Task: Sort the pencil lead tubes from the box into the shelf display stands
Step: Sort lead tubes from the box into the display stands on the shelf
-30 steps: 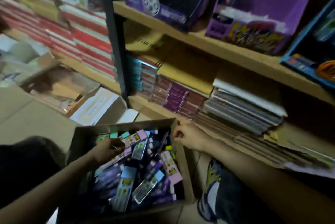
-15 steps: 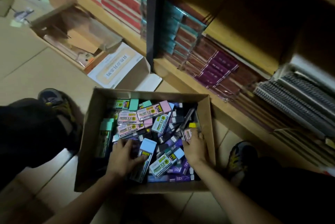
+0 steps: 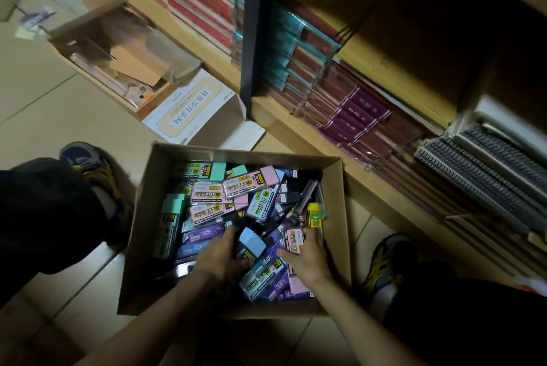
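On floor [image 3: 44, 105] beside shelf [image 3: 296, 132]: open cardboard box [image 3: 145, 217], heaped with pencil lead tubes [image 3: 236, 186], mixed colours, lying crosswise.

Left hand [image 3: 220, 251]: fingers and thumb curled round blue-capped tube [image 3: 251, 243] near pile centre.

Right hand [image 3: 307, 259]: lies over pink-label tube [image 3: 293, 240]; cannot tell if gripping or resting.

Handling (judgement): small rigid plastic cases, light, glossy, so likely slippery. Leads inside brittle; avoid dropping. Take across long flat sides, mid-body, not by cap.

Display stands not in view.
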A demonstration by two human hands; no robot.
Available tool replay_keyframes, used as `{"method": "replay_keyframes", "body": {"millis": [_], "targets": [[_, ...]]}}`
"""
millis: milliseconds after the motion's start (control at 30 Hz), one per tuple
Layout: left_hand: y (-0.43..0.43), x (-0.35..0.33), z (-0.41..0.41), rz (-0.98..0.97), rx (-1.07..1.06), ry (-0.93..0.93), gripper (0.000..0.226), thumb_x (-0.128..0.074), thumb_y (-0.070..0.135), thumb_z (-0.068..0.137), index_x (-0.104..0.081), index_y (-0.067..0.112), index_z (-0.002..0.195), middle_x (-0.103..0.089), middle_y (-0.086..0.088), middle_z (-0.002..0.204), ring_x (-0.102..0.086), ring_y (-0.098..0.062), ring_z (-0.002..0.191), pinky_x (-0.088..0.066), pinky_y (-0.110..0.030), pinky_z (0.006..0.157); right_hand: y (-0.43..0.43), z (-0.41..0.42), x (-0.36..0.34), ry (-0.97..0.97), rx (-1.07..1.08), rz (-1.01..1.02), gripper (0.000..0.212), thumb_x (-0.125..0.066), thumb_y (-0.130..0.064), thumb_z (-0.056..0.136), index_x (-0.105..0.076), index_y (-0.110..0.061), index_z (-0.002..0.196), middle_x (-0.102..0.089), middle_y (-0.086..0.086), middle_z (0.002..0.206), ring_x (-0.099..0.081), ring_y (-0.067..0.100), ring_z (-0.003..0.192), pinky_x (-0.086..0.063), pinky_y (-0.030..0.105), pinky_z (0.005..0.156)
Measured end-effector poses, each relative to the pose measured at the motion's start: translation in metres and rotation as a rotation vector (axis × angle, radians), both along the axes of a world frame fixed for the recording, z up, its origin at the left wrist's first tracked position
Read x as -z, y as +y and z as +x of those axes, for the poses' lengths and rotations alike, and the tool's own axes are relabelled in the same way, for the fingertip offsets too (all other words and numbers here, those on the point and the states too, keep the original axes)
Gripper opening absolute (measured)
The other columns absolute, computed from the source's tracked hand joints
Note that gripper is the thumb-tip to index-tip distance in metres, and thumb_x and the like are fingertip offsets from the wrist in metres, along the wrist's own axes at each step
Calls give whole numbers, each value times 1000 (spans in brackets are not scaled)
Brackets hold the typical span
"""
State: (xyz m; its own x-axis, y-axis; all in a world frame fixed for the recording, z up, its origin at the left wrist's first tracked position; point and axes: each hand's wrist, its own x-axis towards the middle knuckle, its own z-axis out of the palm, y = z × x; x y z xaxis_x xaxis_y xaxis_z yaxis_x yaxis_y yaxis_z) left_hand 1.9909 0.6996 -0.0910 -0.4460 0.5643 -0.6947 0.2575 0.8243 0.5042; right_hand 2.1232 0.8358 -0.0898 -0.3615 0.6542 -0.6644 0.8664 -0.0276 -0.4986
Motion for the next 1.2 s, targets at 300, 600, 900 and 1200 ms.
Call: {"method": "replay_keyframes", "body": {"millis": [300,600,900,1200], "targets": [[-10,-7,13,204,-466,-426,37,-63,6,88,-48,4,122,-65,-17,103,-65,-32,93,-55,-47,84,7,14,-6,108,347,-272,42,-76,3,71,-56,-1,108,-66,17,106,-63,29,95,-52,35,82],[-10,-20,4,313,-693,-537,18,-55,8,94,-51,9,112,-65,-11,80,-62,-18,61,-49,-26,52,20,20,-25,142,267,-264,48,-75,9,70,-55,1,112,-65,16,105,-61,26,93,-51,33,81],[4,-40,-14,469,-688,-550,27,-61,15,90,-53,12,116,-68,-14,102,-64,-28,87,-52,-38,73,58,13,-83,264,77,-144,44,-71,7,76,-52,1,115,-61,12,100,-56,19,89,-46,16,62],[21,-76,-27,491,-432,-578,31,-64,15,88,-55,19,117,-68,-13,101,-65,-23,84,-51,-33,68,76,-17,-133,393,-128,-195,42,-77,3,71,-59,-11,107,-69,3,94,-65,15,85,-53,25,75]]}}
